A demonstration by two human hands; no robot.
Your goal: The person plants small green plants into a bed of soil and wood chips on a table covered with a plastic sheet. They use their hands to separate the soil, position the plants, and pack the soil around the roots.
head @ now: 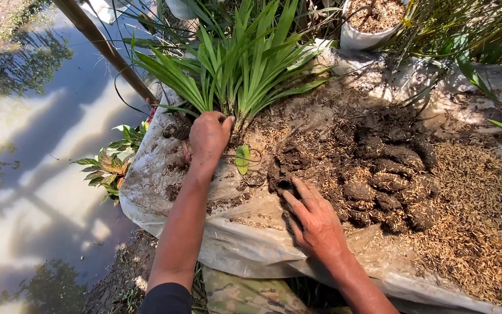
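My left hand [209, 137] is closed around the base of a clump of long green leafy plants [240, 64], holding it upright on a muddy plastic sheet [245, 244]. My right hand [312, 218] lies flat with fingers spread, pressing on a pile of dark soil clods [379, 168] mixed with rice husks. A single loose green leaf [243, 158] lies between the two hands.
Muddy water [36, 163] lies to the left, just past the sheet's edge. A wooden pole [103, 43] slants at upper left. A white pot of husks [370, 20] stands at the back. Loose rice husks [483, 227] cover the right. A small variegated plant [111, 166] grows beside the sheet.
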